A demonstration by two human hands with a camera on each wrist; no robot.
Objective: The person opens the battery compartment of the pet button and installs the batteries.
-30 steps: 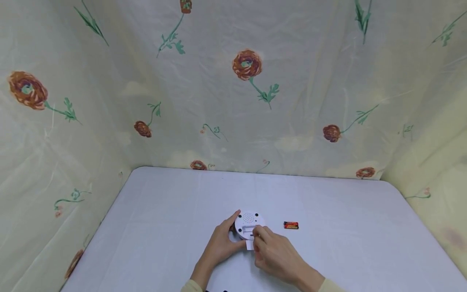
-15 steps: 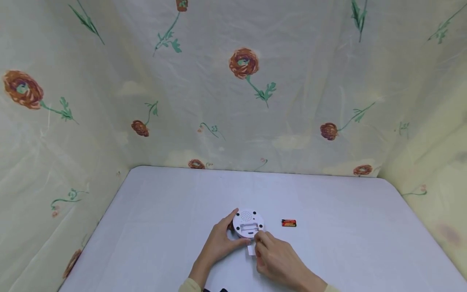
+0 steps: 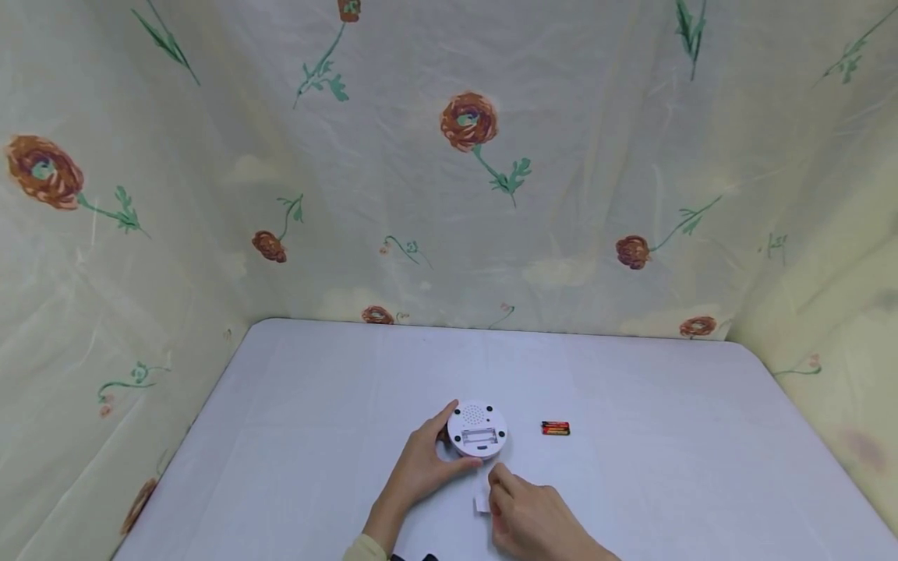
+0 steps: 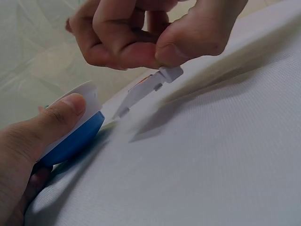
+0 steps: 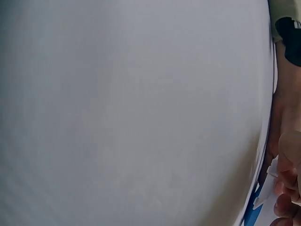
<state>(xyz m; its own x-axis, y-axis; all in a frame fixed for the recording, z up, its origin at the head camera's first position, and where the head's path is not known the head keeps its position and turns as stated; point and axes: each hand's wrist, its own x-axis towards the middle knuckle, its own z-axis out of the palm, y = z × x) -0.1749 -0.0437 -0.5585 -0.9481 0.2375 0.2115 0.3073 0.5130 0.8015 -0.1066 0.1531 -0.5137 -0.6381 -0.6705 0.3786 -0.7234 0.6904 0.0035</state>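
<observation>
A round white device (image 3: 473, 414) lies underside up, its battery compartment open and bare, with speaker holes and small dark feet around it. My left hand (image 3: 425, 463) grips its left side, thumb on the near rim. Blue casing (image 4: 77, 141) shows below the white part in the left wrist view. Just nearer to me, my right hand (image 3: 531, 510) pinches a white battery cover (image 4: 142, 92) by one end. That cover is apart from the device, and small tabs show along its edge. In the right wrist view the right fingers (image 5: 288, 172) appear only at the edge.
Two red-and-black batteries (image 3: 556, 428) lie side by side to the right of the device. The white-covered table (image 3: 337, 389) meets a flowered curtain (image 3: 421, 195) at the back and sides.
My right hand has drawn the battery cover off and toward me, away from the device. The compartment, partly behind the fingers before, is now in full view. My left hand keeps its grip.
</observation>
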